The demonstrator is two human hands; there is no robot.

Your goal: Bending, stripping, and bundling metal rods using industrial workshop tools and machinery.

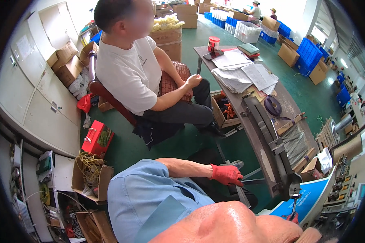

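Observation:
My left hand (226,175), in a red work glove, is held low in front of me with its fingers curled. It lies over a grey metal bar (242,197), and whether it grips the bar or something else is hidden. Farther right, my right hand (293,218), also red-gloved, is mostly hidden at the lower edge. It is closed round the handle of a metal wrench (295,203). The wrench head is up by the round end (290,185) of a long dark metal machine (267,135) along the bench's near side.
A seated co-worker in a white shirt (127,73) is at my left. Papers (247,75) and a dark tape roll (273,106) lie on the workbench (215,67). A blue panel (306,198) stands by my right hand. Boxes and a red case (94,137) stand left.

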